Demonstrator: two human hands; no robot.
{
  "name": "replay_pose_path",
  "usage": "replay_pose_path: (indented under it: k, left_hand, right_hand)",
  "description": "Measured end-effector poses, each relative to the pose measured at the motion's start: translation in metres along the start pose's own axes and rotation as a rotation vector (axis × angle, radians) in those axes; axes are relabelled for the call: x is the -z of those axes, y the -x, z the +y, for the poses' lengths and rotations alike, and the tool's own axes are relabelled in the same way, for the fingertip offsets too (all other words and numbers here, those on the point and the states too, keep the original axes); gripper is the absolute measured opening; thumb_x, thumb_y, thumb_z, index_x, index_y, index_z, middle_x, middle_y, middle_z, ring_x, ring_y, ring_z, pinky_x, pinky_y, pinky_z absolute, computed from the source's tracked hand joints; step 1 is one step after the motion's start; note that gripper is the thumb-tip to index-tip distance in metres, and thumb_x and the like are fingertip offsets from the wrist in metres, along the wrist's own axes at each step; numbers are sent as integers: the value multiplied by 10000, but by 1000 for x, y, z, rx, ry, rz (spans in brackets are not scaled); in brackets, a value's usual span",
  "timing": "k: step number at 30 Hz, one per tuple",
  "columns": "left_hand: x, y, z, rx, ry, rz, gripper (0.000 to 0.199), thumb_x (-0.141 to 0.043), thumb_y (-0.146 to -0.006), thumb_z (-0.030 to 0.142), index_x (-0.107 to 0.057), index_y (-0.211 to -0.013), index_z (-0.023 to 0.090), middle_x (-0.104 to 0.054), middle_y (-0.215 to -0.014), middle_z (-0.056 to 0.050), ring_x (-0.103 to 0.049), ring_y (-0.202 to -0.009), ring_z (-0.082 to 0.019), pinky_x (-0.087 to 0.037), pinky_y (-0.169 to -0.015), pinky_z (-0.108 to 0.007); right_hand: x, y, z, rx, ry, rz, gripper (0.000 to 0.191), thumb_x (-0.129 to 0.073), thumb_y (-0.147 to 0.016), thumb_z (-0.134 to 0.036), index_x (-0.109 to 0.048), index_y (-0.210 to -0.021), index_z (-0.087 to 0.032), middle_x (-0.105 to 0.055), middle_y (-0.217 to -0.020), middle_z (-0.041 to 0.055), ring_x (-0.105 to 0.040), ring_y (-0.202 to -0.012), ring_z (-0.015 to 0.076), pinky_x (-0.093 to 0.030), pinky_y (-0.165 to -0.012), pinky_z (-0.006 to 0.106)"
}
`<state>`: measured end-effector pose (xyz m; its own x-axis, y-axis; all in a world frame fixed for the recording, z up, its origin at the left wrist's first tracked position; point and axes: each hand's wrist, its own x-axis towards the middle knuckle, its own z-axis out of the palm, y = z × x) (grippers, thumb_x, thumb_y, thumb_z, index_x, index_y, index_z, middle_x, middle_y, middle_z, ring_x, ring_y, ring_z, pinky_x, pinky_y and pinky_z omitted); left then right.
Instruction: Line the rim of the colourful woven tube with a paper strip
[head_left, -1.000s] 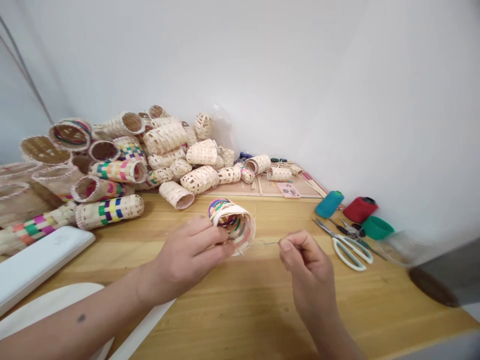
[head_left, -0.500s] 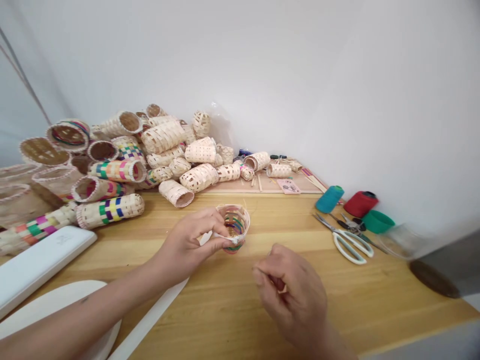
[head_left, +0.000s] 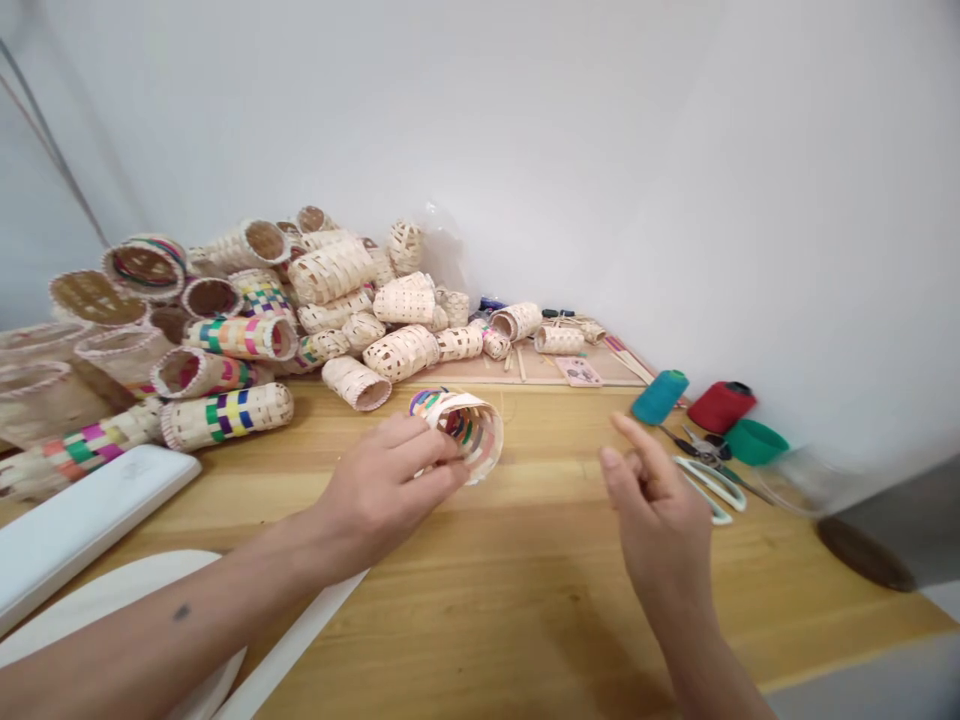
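Observation:
A small woven basket (head_left: 484, 435) with coloured strips lies tilted above the wooden table (head_left: 480, 600), its round mouth turned toward the right. Around its near side are the fingers of my left hand (head_left: 390, 485), which grips it. My right hand (head_left: 660, 500) is off to the right, index finger stretched out and thumb apart from it, with nothing visible between them. It partly covers the white-handled scissors (head_left: 720, 485). Any thread at the basket's rim is too fine to make out.
Many woven baskets (head_left: 330, 270) are piled at the back left. A white power bank (head_left: 97, 530) lies at the left. Blue thread (head_left: 660, 397), red thread (head_left: 720, 407), pliers (head_left: 705, 447) and a green bowl (head_left: 756, 441) stand at the right.
My right hand has moved right and up toward the scissors, and its index finger has stretched out. The basket has turned in my left hand, so its coloured side now shows.

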<state>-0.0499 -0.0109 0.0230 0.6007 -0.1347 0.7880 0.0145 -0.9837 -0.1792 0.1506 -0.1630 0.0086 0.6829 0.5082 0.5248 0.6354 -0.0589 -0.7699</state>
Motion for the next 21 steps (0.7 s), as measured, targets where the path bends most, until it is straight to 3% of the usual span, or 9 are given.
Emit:
replay_pose_path:
  k: [5, 9, 12, 14, 21]
  left_hand:
    - [3, 0, 2, -64, -54, -18, 112, -514, -900, 98, -590, -842, 157, -624, -774, -30, -479, -689, -145, -349, -616, -282]
    - [4, 0, 4, -61, -64, -42, 126, -495, -922, 123, -589, -850, 166, -624, -791, -26, -470, -692, -143, -323, -609, -286]
    - [3, 2, 4, -55, -70, -35, 115, -510, -922, 140, -587, -842, 170, -626, -805, -23, -468, -697, -139, -322, -612, -289]
    - [3, 2, 4, -60, -72, -46, 101, -532, -914, 143, -582, -830, 168, -627, -810, -23, -462, -701, -139, -324, -621, -292]
    - [3, 4, 5, -47, -72, -43, 50, -555, -896, 131, -578, -865, 163, -619, -817, -28, -463, -712, -143, -337, -623, -289]
  right_hand:
    - [-13, 12, -18, 143, -41, -376, 379, -638, -826, -324, -672, -1183, -200, -372, -565, -70, -387, -486, 98, -354, -487, 211]
    - [-27, 10, -25, 153, -83, -476, 360, -666, -813, -323, -685, -1158, -220, -378, -557, -72, -379, -506, 100, -347, -512, 214]
    - [-31, 8, -27, 101, -155, -498, 165, -635, -831, -318, -742, -875, -200, -476, -578, -43, -417, -541, 105, -343, -523, 219]
    - [-32, 9, -28, 48, -213, -483, 194, -610, -842, -318, -713, -749, -182, -509, -588, -30, -415, -541, 104, -333, -510, 219]
    - [-32, 19, -29, 117, -246, -350, 182, -606, -853, -276, -687, -719, -185, -412, -554, -49, -376, -520, 96, -321, -507, 225]
